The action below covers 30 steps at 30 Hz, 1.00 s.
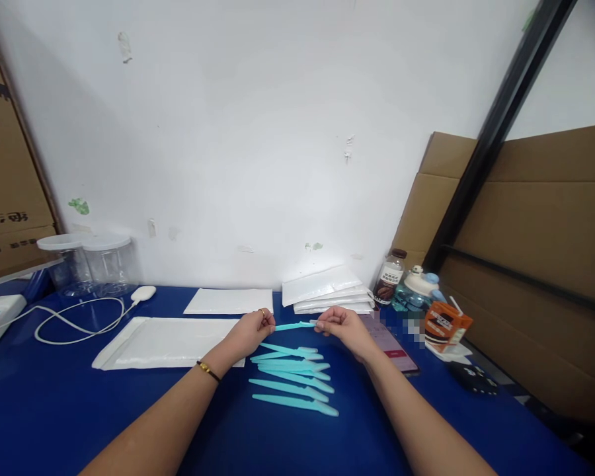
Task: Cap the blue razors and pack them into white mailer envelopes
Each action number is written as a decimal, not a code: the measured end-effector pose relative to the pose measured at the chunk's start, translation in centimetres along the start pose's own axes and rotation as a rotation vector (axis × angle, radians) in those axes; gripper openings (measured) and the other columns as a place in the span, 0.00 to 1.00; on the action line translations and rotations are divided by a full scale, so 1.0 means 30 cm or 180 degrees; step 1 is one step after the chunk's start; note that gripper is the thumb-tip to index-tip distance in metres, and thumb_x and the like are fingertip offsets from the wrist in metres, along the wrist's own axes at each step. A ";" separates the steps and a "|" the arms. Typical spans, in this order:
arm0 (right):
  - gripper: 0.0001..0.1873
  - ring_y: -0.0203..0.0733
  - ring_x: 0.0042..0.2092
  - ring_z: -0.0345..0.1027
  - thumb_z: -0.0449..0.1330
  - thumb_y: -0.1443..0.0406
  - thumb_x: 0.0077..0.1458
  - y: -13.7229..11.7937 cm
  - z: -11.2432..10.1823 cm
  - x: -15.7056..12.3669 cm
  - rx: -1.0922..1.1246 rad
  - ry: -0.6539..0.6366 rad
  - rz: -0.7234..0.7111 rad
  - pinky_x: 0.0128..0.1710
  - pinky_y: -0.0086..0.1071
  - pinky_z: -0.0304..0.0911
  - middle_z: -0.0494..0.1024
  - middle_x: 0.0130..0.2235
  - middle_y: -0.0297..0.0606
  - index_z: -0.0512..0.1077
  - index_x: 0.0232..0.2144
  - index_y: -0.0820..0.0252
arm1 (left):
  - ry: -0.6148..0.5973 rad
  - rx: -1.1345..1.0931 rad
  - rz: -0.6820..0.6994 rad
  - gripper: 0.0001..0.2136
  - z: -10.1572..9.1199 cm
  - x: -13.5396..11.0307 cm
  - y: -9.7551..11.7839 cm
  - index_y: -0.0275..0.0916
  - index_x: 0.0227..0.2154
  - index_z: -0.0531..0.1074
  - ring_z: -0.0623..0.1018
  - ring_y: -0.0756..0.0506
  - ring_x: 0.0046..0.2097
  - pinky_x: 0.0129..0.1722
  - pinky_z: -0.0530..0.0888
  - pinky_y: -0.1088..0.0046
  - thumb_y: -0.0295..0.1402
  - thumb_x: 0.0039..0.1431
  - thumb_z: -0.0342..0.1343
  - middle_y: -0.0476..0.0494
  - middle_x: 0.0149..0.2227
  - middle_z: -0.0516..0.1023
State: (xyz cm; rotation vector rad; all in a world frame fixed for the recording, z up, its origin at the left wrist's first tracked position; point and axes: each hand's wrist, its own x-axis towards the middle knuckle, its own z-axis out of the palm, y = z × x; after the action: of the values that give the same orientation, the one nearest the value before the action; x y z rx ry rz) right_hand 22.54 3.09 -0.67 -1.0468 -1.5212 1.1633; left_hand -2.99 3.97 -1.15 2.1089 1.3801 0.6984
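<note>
Both hands hold one slim turquoise razor (293,325) level above the blue table (54,403). My left hand (252,330), with a ring and a gold bracelet, pinches its handle end. My right hand (341,326) pinches the capped tip end. Just below them, several more turquoise razors (293,378) lie side by side on the table.
White padded mailers: one flat at left (163,342), one behind it (229,301), a stack (327,289) at the back. Two clear lidded jars (92,263), a white cable (79,317), a brown bottle (389,276), a drink carton (446,325), a phone (391,344), cardboard at right.
</note>
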 end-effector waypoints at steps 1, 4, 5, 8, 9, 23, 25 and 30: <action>0.17 0.40 0.32 0.72 0.67 0.56 0.39 -0.001 -0.001 -0.001 -0.0008 0.0013 0.0001 0.30 0.30 0.63 0.78 0.27 0.39 0.69 0.26 0.62 | 0.0007 -0.0015 0.0017 0.04 0.000 0.001 -0.001 0.39 0.29 0.65 0.66 0.51 0.27 0.26 0.61 0.78 0.32 0.53 0.47 0.52 0.24 0.66; 0.15 0.40 0.32 0.71 0.66 0.57 0.40 -0.002 -0.008 -0.002 -0.0036 0.0073 -0.0041 0.30 0.30 0.63 0.78 0.27 0.40 0.70 0.27 0.62 | 0.0018 -0.0073 0.0044 0.04 -0.002 0.001 -0.004 0.39 0.28 0.65 0.66 0.51 0.27 0.26 0.61 0.78 0.32 0.53 0.47 0.52 0.24 0.66; 0.15 0.39 0.32 0.71 0.66 0.58 0.41 -0.002 -0.010 -0.002 -0.0042 0.0085 -0.0062 0.31 0.30 0.63 0.78 0.28 0.40 0.70 0.27 0.62 | 0.0013 -0.0077 0.0042 0.04 -0.003 0.001 -0.003 0.39 0.28 0.65 0.66 0.51 0.27 0.26 0.61 0.78 0.32 0.53 0.47 0.52 0.25 0.66; 0.15 0.40 0.32 0.71 0.66 0.57 0.40 0.002 -0.010 -0.001 -0.0047 0.0043 -0.0101 0.30 0.30 0.63 0.78 0.28 0.39 0.70 0.27 0.62 | -0.0001 -0.0047 0.0010 0.05 -0.006 -0.001 0.002 0.39 0.29 0.65 0.67 0.50 0.28 0.26 0.62 0.77 0.33 0.53 0.47 0.51 0.25 0.67; 0.16 0.40 0.31 0.71 0.66 0.56 0.40 0.004 -0.007 0.000 -0.0046 0.0021 -0.0105 0.30 0.30 0.63 0.78 0.28 0.39 0.70 0.26 0.62 | 0.0003 -0.0027 0.0001 0.05 -0.007 -0.002 0.004 0.39 0.29 0.66 0.67 0.50 0.28 0.26 0.62 0.77 0.33 0.53 0.47 0.51 0.25 0.67; 0.12 0.36 0.27 0.67 0.65 0.58 0.41 0.035 0.021 0.005 -0.0662 -0.0264 -0.0099 0.29 0.29 0.60 0.75 0.25 0.35 0.71 0.26 0.62 | -0.0156 0.0473 0.0056 0.06 0.025 -0.011 0.048 0.40 0.30 0.69 0.70 0.49 0.30 0.29 0.63 0.76 0.33 0.52 0.49 0.50 0.26 0.72; 0.12 0.36 0.28 0.67 0.62 0.58 0.44 0.032 0.017 -0.002 -0.1291 -0.0427 -0.0166 0.29 0.29 0.60 0.75 0.27 0.36 0.73 0.28 0.61 | -0.0194 0.0806 0.0199 0.06 0.023 -0.022 0.055 0.41 0.29 0.70 0.71 0.47 0.34 0.34 0.64 0.74 0.33 0.52 0.49 0.48 0.30 0.74; 0.35 0.49 0.49 0.61 0.65 0.52 0.39 -0.051 0.031 -0.072 -0.2301 -0.1095 -0.0295 0.47 0.37 0.58 0.68 0.50 0.43 0.67 0.50 0.56 | -0.0315 0.1032 0.0552 0.25 0.009 -0.079 0.084 0.43 0.47 0.67 0.66 0.39 0.51 0.50 0.61 0.63 0.51 0.49 0.52 0.42 0.48 0.70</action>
State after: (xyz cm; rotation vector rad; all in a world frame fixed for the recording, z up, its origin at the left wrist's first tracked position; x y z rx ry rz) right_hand 21.96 0.52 0.36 -1.2534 -2.3340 0.7520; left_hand -1.97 0.87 0.01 2.5036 1.3401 0.4502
